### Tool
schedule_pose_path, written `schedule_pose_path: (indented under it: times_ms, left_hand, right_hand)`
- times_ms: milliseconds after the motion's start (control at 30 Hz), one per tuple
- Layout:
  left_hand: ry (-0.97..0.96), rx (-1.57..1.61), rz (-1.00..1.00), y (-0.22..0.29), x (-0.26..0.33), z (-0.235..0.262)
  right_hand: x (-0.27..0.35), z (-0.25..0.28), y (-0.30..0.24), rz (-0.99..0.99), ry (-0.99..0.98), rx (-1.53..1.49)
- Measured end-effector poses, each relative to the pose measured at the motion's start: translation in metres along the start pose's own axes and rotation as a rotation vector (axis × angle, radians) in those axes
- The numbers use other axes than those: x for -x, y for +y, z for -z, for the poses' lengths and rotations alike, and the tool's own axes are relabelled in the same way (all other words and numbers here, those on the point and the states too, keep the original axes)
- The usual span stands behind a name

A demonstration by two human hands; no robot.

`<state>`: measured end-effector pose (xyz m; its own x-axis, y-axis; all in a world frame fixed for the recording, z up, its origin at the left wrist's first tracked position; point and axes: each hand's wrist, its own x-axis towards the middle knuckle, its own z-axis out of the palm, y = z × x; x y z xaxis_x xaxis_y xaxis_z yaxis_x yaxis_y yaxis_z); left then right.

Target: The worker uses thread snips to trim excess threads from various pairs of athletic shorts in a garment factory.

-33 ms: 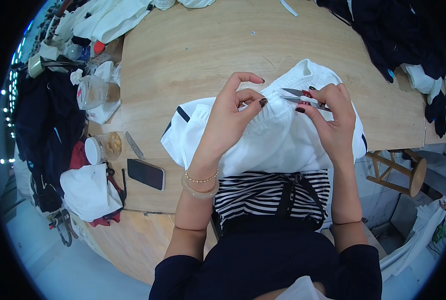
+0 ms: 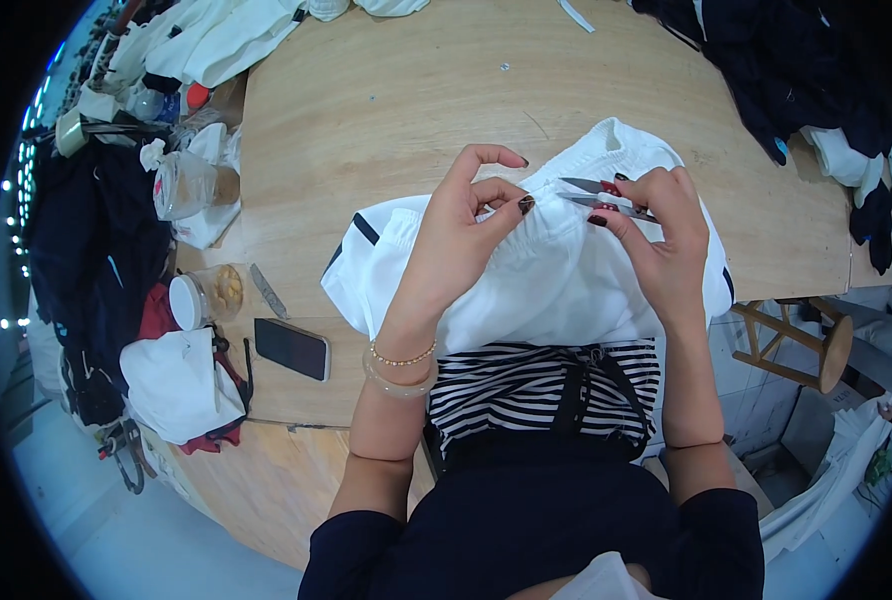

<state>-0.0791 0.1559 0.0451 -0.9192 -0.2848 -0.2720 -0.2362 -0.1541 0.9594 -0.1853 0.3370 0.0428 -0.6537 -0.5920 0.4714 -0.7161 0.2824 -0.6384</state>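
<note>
A white garment (image 2: 576, 290) with a gathered elastic waistband and dark side stripes lies across the table's near edge, toward my lap. My left hand (image 2: 466, 220) is closed in a pinch at the gathered waistband; a bit of the fabric or a thread sits between thumb and fingers, too small to make out. In my right hand (image 2: 671, 235) is a pair of thread snips (image 2: 609, 201) with red on the handles. Their two blades are spread apart and point left, just over the waistband and close to my left fingertips.
Left on the wooden table (image 2: 396, 100) are a dark phone (image 2: 292, 348), a folding knife or blade (image 2: 268, 291), a clear jar (image 2: 206, 294) and a white cloth (image 2: 179, 385). Dark garments (image 2: 766, 60) lie at the far right. A wooden stool (image 2: 834, 352) stands below the right edge.
The snips and my right hand have shifted very slightly left, toward my left fingertips. Otherwise the garment and my left hand look the same.
</note>
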Motion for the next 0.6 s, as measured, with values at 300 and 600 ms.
schedule_pose_path:
  times_ms: [300,600]
  left_hand:
    - [0.028,0.026,-0.021,-0.0051,0.0009,-0.0020]
    - [-0.039,-0.086,-0.097,0.0019,0.0027,-0.0045]
  right_hand:
    - [-0.0006,-0.0048,-0.0070,-0.092,-0.023,-0.085]
    - [0.0051,-0.0091,-0.0005,-0.350,-0.011,-0.353]
